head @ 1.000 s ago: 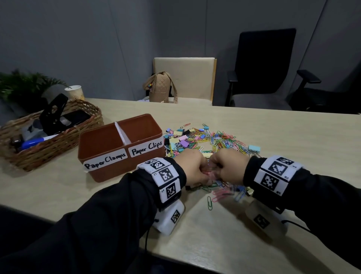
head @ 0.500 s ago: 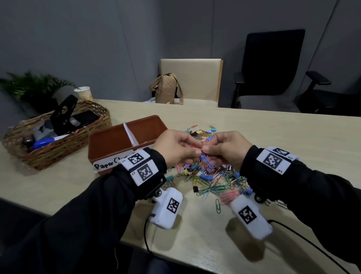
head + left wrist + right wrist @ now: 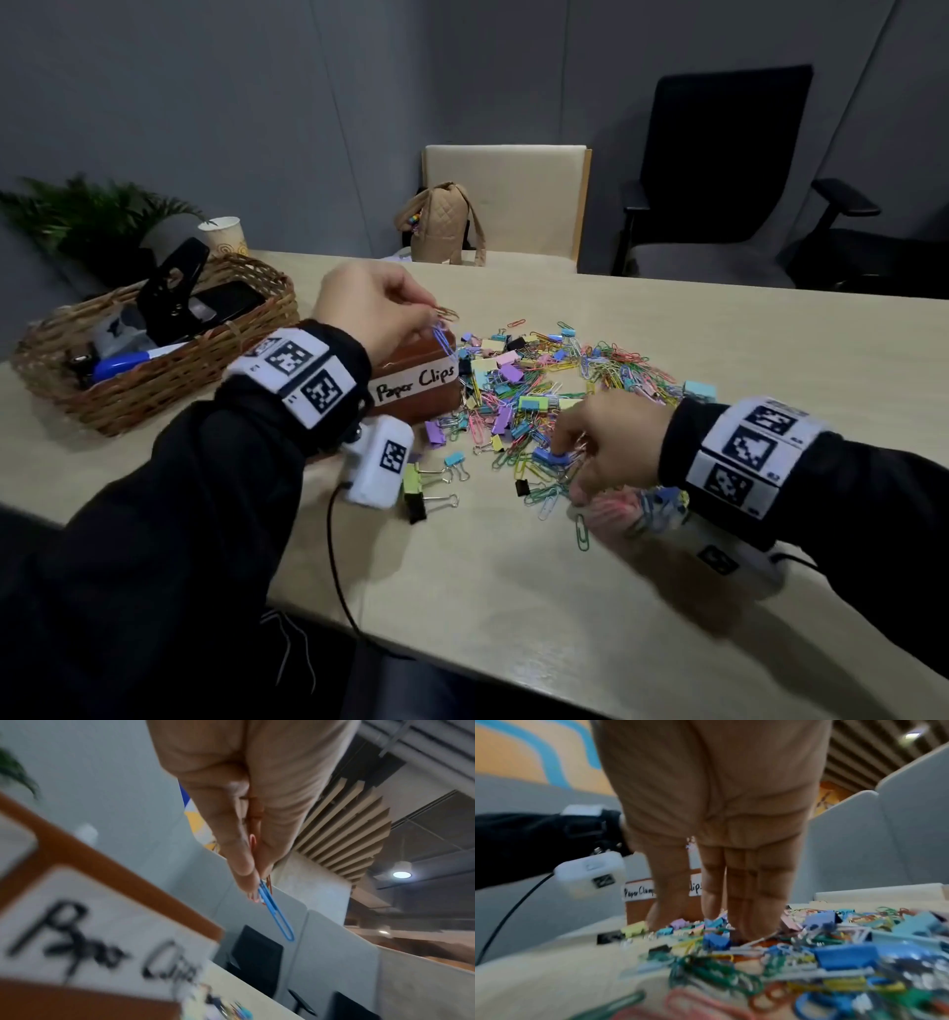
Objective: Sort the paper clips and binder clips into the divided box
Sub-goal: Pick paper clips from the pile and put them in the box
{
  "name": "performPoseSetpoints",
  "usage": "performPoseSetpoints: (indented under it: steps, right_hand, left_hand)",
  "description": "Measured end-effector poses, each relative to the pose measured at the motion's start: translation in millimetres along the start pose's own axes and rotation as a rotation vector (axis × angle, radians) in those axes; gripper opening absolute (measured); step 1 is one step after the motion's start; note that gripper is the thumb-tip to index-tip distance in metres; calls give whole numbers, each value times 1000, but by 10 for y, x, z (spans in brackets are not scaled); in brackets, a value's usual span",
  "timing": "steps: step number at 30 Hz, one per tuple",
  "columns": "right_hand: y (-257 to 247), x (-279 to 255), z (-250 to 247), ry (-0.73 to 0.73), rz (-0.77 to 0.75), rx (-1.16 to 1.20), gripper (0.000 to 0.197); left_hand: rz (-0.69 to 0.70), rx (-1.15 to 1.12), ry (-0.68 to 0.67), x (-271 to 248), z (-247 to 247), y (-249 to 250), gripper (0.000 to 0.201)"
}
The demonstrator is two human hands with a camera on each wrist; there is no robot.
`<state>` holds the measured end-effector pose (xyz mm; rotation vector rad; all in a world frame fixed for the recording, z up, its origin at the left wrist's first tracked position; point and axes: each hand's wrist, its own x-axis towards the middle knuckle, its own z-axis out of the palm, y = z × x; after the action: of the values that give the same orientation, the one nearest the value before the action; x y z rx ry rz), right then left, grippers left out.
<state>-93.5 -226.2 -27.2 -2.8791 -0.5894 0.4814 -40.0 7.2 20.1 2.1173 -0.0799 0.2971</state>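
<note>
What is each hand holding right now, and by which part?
The left hand pinches a blue paper clip by its upper end, above the box. The right hand reaches into the pile; its grip cannot be told.

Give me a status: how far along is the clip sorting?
Early. Done: nothing visible; the box interior is hidden by the left hand. In hand: that hand pinches a blue paper clip and an orange one over the "Paper Clips" side, while the right hand reaches into the pile. Left: most of the pile, paper clips and binder clips mixed, lies on the table.
</note>
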Motion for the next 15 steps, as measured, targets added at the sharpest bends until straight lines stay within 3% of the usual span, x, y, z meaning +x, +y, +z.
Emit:
performPoseSetpoints:
  steps: [3,7,12,15]
  right_hand:
    - [0,13,53,-47,-15,-65,63]
    - [-14,18,53,-84,-16,-163,61]
    - [-27,36,57,-69,1,-219,52]
    - [-16,56,58,-47,3,-224,42]
  left_hand:
    - [15,116,96,126,-91,-128,20]
    - [63,383,158,180,-79,-202,11]
    - [75,594,12,71,13,-224,11]
    - [190,675,-8,-73,113,-107,12]
